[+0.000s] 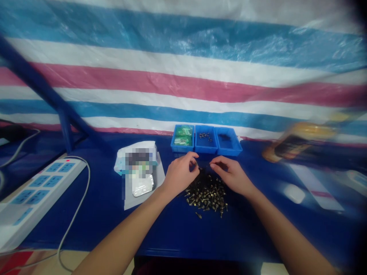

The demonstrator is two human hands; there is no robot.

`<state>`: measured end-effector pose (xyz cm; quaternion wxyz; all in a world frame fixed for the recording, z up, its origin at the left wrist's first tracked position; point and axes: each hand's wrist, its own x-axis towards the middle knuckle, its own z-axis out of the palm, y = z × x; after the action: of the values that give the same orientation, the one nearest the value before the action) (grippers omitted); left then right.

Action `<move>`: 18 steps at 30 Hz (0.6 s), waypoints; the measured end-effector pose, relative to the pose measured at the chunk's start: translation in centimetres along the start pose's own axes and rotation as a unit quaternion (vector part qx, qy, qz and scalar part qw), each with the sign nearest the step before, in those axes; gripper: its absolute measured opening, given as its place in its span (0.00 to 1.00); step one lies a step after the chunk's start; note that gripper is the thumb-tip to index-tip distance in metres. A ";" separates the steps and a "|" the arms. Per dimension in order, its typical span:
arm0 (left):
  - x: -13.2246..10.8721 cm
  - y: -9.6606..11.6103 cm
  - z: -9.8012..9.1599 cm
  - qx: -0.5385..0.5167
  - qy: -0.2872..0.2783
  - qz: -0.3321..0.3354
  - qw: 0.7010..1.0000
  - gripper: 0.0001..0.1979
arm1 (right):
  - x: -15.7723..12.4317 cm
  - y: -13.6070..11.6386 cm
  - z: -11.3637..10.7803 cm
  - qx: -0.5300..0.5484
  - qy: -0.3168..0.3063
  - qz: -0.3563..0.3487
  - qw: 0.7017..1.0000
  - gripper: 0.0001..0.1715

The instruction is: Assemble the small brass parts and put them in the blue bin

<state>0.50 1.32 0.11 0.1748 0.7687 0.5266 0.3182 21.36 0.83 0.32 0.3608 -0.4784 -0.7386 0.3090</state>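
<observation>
- Striped sheet (183,84) is hung behind; blue tabletop (172,233) is set below.
- Blue trays (205,150), three, are lined up at back.
- Pile of small metal parts (205,198) is heaped before them, near both hands.
- Left hand (182,172): fingers nearly closed; something tiny seems pinched, unconfirmed.
- Right hand (232,173): fingertips almost together; hold cannot be told.
- Each part is best pinched lightly, kept low over the pile.

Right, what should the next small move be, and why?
Probably ease the bare right hand slightly toward the bare left hand: both have thumb and fingers drawn close, facing each other across a gap at the far side of the loose heap of small brass-coloured metal pieces. What either holds is too small to tell.
</observation>
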 end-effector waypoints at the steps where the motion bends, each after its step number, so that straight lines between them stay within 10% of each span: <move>1: 0.0 0.0 0.0 0.001 0.002 0.003 1.000 0.15 | 0.0 -0.1 0.0 -0.001 -0.001 0.001 1.000 0.12; 18: 0.0 -0.4 0.0 0.001 0.010 0.026 1.000 0.06 | 0.0 -0.3 -0.2 -0.015 -0.006 -0.005 1.000 0.12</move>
<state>0.21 1.42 -0.08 0.1608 0.7794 0.5080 0.3297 21.33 0.72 0.69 0.3502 -0.4785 -0.7477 0.2991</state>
